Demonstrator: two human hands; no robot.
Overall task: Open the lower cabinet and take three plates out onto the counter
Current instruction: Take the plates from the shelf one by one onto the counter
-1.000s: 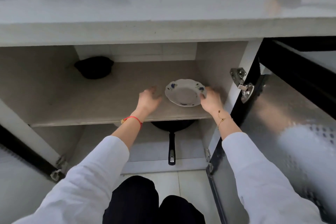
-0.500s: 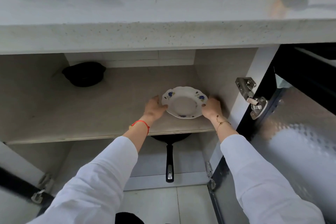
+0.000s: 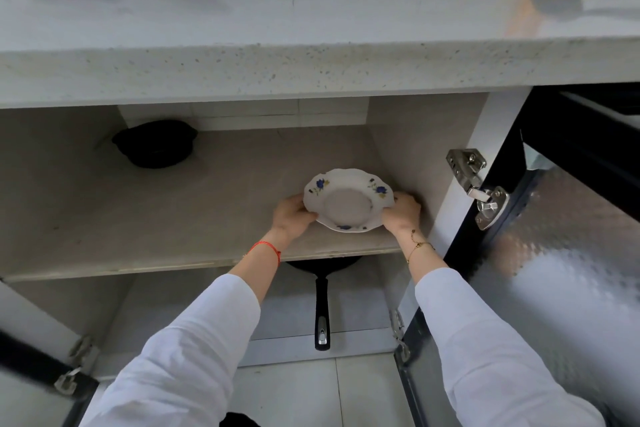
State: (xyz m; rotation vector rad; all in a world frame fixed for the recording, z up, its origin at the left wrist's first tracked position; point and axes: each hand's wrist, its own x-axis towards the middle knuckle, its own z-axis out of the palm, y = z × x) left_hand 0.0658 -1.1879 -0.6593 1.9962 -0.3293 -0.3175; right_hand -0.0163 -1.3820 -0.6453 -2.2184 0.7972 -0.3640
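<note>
Gripping the plate (image 3: 348, 199) by opposite rims, our left hand (image 3: 292, 217) and right hand (image 3: 401, 212) hold it tilted just above the shelf (image 3: 194, 215), fingers curled around its edges. Lifting out, we could knock it against the counter (image 3: 311, 69) edge overhead and chip it.

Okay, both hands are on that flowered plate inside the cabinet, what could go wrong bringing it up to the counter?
The white scalloped plate with blue flowers could hit the overhanging speckled stone counter edge while rising. The left hand and right hand grip only its rim, so it might slip.
</note>
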